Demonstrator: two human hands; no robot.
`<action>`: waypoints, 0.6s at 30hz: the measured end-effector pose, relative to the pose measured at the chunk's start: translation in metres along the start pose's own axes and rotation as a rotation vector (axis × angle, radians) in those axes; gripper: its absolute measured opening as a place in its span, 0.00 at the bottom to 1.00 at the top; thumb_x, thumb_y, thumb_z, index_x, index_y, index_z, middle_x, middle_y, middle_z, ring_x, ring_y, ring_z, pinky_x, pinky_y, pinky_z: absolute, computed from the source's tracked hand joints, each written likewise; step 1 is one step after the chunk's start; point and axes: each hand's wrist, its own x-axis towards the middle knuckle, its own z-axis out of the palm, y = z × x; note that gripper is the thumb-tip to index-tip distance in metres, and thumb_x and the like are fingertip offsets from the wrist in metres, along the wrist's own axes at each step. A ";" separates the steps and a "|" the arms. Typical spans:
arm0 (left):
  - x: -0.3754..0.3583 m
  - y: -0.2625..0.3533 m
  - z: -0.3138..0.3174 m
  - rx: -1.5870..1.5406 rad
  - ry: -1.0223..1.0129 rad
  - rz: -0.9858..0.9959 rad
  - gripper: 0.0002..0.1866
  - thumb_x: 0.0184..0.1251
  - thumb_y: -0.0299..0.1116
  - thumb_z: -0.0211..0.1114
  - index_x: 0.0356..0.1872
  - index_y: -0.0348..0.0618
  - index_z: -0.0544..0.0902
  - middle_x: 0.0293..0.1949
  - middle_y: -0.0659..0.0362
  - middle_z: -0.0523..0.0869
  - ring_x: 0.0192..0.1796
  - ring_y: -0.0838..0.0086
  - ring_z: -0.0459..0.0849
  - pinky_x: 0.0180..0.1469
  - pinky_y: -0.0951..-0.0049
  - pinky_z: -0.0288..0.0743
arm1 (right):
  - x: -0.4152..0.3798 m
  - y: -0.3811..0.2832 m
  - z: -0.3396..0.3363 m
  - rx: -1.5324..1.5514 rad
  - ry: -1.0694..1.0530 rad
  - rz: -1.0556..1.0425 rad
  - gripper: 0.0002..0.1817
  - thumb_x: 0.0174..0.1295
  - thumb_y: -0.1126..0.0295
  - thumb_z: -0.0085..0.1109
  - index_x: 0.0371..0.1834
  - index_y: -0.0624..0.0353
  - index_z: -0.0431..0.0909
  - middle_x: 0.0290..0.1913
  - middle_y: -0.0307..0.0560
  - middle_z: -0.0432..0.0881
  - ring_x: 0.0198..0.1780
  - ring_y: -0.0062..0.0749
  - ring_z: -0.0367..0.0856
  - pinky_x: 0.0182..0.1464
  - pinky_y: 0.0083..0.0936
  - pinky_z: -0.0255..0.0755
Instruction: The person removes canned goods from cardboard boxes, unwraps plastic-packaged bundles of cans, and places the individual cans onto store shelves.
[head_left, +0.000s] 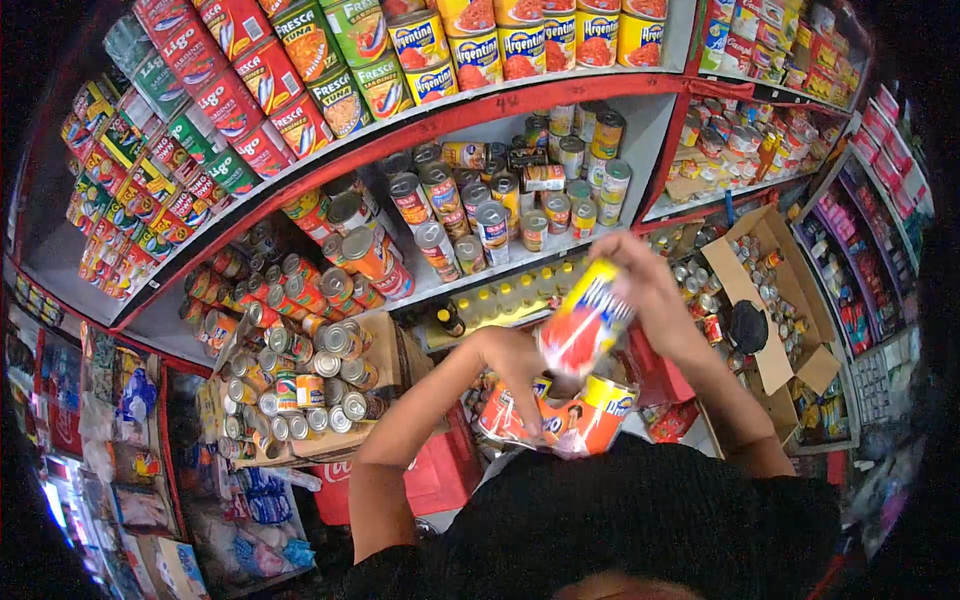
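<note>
My right hand (645,285) is closed around a yellow and red Argentina can (588,325), tilted and smeared by motion. The can is in front of my chest, above an orange and red printed pack (575,430) that lies against my body. My left hand (512,365) grips the pack's near-left side, with one finger stretched down over its printed front; the other fingers are partly hidden. Another yellow Argentina can (608,393) shows at the pack's right end. More contents of the pack are hidden.
Argentina cans (475,60) line the upper shelf beside tuna and sardine cans (300,75). Mixed cans (490,220) fill the shelf below. Loose cans (300,380) sit on cardboard at left, above a red Coca-Cola crate (400,480). An open cardboard box (745,270) stands at right.
</note>
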 end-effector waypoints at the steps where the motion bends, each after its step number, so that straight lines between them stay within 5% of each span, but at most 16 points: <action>1: 0.004 0.003 -0.010 -0.029 -0.164 -0.104 0.36 0.41 0.44 0.80 0.50 0.34 0.75 0.43 0.57 0.82 0.44 0.76 0.76 0.47 0.75 0.71 | 0.003 0.004 -0.001 0.087 0.089 0.012 0.16 0.59 0.64 0.51 0.48 0.61 0.69 0.39 0.40 0.73 0.38 0.22 0.73 0.42 0.22 0.68; 6: 0.002 0.014 -0.001 -0.531 0.037 0.004 0.37 0.42 0.34 0.78 0.55 0.33 0.70 0.49 0.55 0.78 0.52 0.76 0.74 0.55 0.73 0.69 | 0.025 -0.003 -0.001 0.646 0.238 0.225 0.23 0.63 0.58 0.45 0.58 0.59 0.64 0.50 0.44 0.75 0.49 0.27 0.77 0.52 0.28 0.71; 7: 0.000 0.011 0.004 -0.519 0.066 0.035 0.39 0.41 0.33 0.78 0.57 0.33 0.69 0.51 0.55 0.77 0.53 0.76 0.73 0.56 0.72 0.69 | 0.030 0.010 -0.009 0.746 0.199 0.225 0.25 0.65 0.60 0.42 0.65 0.55 0.59 0.56 0.48 0.73 0.51 0.34 0.78 0.52 0.37 0.74; 12: 0.000 0.016 0.008 -0.388 0.051 0.196 0.40 0.42 0.33 0.79 0.58 0.35 0.69 0.55 0.54 0.77 0.55 0.75 0.74 0.59 0.70 0.66 | 0.047 0.014 -0.010 0.816 0.069 0.200 0.29 0.64 0.63 0.45 0.69 0.49 0.53 0.59 0.50 0.70 0.50 0.40 0.78 0.50 0.38 0.76; 18: -0.022 0.005 0.012 -0.369 0.125 0.237 0.36 0.40 0.35 0.80 0.52 0.36 0.73 0.50 0.56 0.79 0.52 0.75 0.75 0.57 0.71 0.67 | 0.088 -0.014 -0.016 0.586 0.091 -0.090 0.29 0.60 0.70 0.49 0.67 0.57 0.57 0.62 0.49 0.65 0.57 0.37 0.72 0.53 0.41 0.73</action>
